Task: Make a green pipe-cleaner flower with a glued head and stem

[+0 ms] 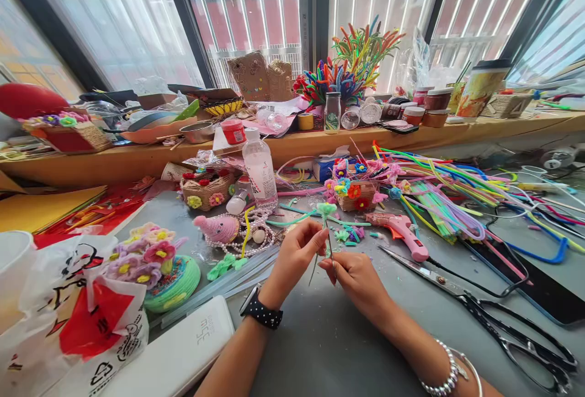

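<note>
My left hand (299, 249) is closed in a pinch on the thin stem of a light green pipe-cleaner flower (326, 209), whose fuzzy head points up above my fingertips. My right hand (354, 274) pinches the lower part of the same stem, just right of the left fingertips. A thin dark wire end hangs down between the two hands. Behind them lie small green and purple pipe-cleaner pieces (351, 234). A pink glue gun (398, 234) rests to the right, with large black-handled scissors (457, 290) beside it.
On the left are a white power bank (183, 348), a plastic bag (82, 312), a crocheted flower pot (171, 281) and beads (262, 232). A clear bottle (259, 168) and flower basket (356, 195) stand behind. Loose pipe cleaners (457, 190) cover the right back, before a crowded sill (292, 135).
</note>
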Demonstrator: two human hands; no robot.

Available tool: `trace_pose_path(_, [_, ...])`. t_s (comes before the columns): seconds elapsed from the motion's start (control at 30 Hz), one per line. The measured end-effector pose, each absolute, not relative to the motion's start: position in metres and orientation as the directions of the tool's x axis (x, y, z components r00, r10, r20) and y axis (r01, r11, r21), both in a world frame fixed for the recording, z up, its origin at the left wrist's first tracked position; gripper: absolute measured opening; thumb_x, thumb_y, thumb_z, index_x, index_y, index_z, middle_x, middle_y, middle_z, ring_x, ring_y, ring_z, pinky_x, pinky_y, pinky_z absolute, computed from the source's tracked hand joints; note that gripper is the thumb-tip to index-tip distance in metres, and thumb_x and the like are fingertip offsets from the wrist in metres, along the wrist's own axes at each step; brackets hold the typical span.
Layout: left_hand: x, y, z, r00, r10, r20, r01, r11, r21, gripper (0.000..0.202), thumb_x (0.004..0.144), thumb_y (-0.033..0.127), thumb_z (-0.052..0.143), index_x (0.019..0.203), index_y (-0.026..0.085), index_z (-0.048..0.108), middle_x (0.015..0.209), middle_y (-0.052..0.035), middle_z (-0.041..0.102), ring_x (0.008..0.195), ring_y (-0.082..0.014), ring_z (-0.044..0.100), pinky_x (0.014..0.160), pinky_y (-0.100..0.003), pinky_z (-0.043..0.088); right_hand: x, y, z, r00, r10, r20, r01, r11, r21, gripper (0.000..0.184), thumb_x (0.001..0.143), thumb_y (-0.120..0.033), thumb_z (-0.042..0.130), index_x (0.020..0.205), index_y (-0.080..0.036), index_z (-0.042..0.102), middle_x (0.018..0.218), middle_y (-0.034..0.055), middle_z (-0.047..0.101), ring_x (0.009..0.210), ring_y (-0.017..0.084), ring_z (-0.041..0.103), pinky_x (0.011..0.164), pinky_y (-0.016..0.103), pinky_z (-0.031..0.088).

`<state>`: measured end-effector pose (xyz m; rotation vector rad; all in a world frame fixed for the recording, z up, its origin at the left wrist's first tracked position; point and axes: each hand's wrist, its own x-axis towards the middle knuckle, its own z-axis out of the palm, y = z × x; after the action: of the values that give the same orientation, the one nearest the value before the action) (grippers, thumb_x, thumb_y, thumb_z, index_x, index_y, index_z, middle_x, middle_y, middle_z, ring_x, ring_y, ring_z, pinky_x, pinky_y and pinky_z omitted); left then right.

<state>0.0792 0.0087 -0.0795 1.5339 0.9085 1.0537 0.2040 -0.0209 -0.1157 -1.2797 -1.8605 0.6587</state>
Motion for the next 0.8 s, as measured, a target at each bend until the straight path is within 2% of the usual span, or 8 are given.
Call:
trace_pose_path(0.23, [0.0777,0.0096,-0.0795,0.304,0.932,0.196,0.017,-0.211,0.977,0.021,0.076,0.031,0.048,0.063,0.014,0.048,0.056,0.0025,0.048,0.054,-0.0079,0.045,0.056,-0.021,0.038,0.2039,-0.0216,-0.1162,-0.205,0.933,0.295,0.533,0.359,-0.766,0.055,0.082,-0.051,0.03,0.043,-0.016,0.046,0.042,-0.0019,0.047,0.044,0.009,0.044,0.048,0.019,0.031])
trace_pose_path(0.47, [0.0757,0.0106,-0.0814,0.289,0.934,0.208,0.02,-0.223,0.975,0.024,0.078,0.032,0.044,0.066,0.014,0.052,0.057,0.0014,0.048,0.055,-0.0086,0.045,0.057,-0.022,0.037,0.205,-0.0202,-0.117,-0.2,0.955,0.22,0.536,0.295,-0.791,0.058,0.081,-0.055,0.025,0.044,-0.016,0.048,0.042,-0.0016,0.047,0.043,0.009,0.044,0.047,0.019,0.031])
trace_pose_path(0.8, [0.0773,0.0086,-0.079,0.285,0.931,0.229,0.103,-0.267,0.958,0.025,0.079,0.031,0.042,0.062,0.015,0.05,0.055,0.0025,0.046,0.053,-0.0086,0.044,0.056,-0.022,0.036,0.2037,-0.0231,-0.1139,-0.306,0.93,0.205,0.488,0.338,-0.805,0.057,0.081,-0.056,0.023,0.052,-0.015,0.05,0.049,-0.0005,0.05,0.047,0.01,0.045,0.046,0.019,0.031])
